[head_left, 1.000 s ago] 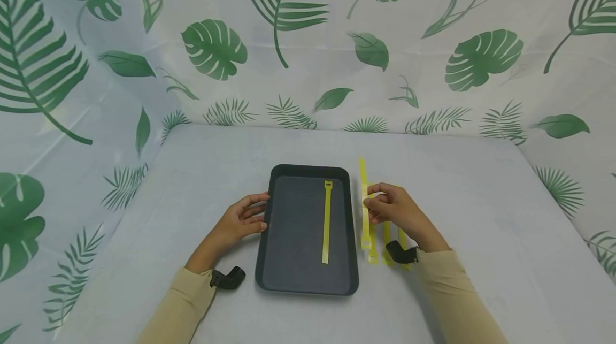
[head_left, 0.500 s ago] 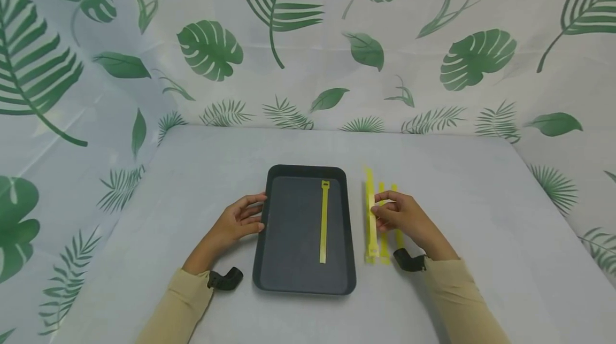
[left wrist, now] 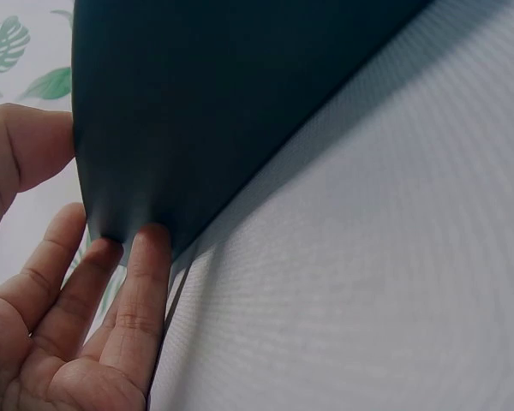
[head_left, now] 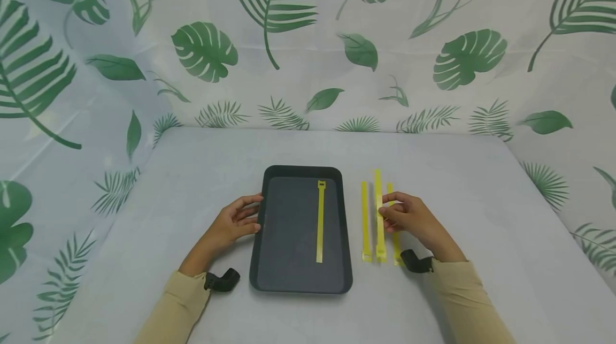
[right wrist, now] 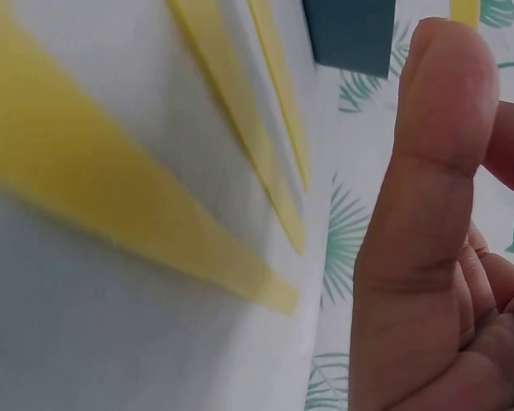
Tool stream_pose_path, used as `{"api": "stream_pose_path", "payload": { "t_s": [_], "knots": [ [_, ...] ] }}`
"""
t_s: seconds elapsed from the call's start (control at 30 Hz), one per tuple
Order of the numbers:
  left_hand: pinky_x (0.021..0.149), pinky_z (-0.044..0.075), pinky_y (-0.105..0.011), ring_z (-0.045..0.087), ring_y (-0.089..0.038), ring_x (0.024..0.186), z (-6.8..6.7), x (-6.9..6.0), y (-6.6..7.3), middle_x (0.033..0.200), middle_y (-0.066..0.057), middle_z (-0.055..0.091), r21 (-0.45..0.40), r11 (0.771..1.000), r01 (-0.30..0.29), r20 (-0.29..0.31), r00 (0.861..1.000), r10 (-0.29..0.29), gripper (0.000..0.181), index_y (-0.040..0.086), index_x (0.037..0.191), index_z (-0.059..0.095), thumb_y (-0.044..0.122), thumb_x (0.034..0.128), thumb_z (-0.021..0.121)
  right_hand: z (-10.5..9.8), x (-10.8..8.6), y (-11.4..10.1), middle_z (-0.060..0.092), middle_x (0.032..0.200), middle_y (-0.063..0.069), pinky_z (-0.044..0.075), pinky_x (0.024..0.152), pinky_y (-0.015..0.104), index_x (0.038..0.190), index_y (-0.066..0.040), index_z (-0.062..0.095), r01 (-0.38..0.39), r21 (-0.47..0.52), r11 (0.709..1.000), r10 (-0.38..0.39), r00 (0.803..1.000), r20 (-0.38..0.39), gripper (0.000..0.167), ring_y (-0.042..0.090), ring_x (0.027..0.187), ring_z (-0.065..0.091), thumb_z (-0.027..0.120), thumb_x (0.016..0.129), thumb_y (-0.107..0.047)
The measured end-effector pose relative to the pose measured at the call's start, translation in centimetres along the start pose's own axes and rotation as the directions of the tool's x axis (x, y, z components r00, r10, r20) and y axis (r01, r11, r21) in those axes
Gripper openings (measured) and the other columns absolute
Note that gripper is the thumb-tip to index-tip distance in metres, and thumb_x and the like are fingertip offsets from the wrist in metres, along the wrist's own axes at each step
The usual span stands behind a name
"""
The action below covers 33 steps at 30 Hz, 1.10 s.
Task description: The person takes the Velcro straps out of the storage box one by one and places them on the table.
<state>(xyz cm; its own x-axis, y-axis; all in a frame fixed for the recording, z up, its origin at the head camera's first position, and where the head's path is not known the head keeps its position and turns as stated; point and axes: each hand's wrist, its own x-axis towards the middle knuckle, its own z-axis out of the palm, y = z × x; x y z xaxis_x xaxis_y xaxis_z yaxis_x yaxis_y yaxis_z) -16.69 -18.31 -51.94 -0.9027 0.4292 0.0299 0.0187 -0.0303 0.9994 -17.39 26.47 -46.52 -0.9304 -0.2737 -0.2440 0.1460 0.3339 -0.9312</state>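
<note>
A dark grey tray (head_left: 284,226) lies in front of me in the head view, with one flat yellow cable tie (head_left: 320,226) inside, its slotted head at the far end. My left hand (head_left: 238,221) touches the tray's left wall with its fingertips, fingers loosely extended. In the left wrist view, thumb and fingertips meet the outer wall. Right of the tray, my right hand (head_left: 409,218) pinches another yellow cable tie (head_left: 378,189) lengthwise over the table. Loose cable ties lie about it: one to the left (head_left: 365,221) and one partly behind the fingers (head_left: 397,255).
A white cloth covers the table (head_left: 216,157). Behind it rises a white backdrop (head_left: 298,82) printed with green leaves. Black wrist cameras (head_left: 223,280) sit at both cuffs. Three cable ties show on the table in the right wrist view.
My right hand has moved rightward, away from the tray, with the pinched cable tie. A loose tie beside the tray now shows uncovered. The left hand stays at the tray; the head view shifts slightly.
</note>
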Motion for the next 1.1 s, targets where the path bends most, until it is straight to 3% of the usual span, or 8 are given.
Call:
{"api": "stream_pose_path", "payload": {
  "t_s": [0.5, 1.1],
  "knots": [
    [0.102, 0.058, -0.026, 0.040, -0.060, 0.147, -0.2, 0.0, 0.0, 0.165, -0.039, 0.034, 0.001, 1.000, 0.001, 0.004, 1.000, -0.001, 0.068, -0.017, 0.155, 0.039, -0.009, 0.0969, 0.072, -1.7, -0.7, 0.7, 0.070, 0.089, 0.006, 0.064, 0.070, 0.028, 0.140, 0.017, 0.046, -0.027, -0.008, 1.000, 0.027, 1.000, 0.003, 0.042, 0.013, 0.076, 0.068, 0.064, 0.107, -0.003],
    [0.102, 0.058, -0.025, 0.039, -0.060, 0.148, 0.0, 0.0, 0.1, 0.166, -0.039, 0.032, 0.000, 1.000, 0.003, 0.007, 1.000, -0.003, 0.068, -0.018, 0.155, 0.039, -0.010, 0.0964, 0.072, -4.0, -1.2, 1.3, 0.072, 0.091, 0.005, 0.065, 0.070, 0.030, 0.142, 0.017, 0.044, -0.200, -0.081, 0.976, 0.199, 0.980, -0.022, 0.048, 0.015, 0.078, 0.070, 0.068, 0.106, -0.004]
  ]
}}
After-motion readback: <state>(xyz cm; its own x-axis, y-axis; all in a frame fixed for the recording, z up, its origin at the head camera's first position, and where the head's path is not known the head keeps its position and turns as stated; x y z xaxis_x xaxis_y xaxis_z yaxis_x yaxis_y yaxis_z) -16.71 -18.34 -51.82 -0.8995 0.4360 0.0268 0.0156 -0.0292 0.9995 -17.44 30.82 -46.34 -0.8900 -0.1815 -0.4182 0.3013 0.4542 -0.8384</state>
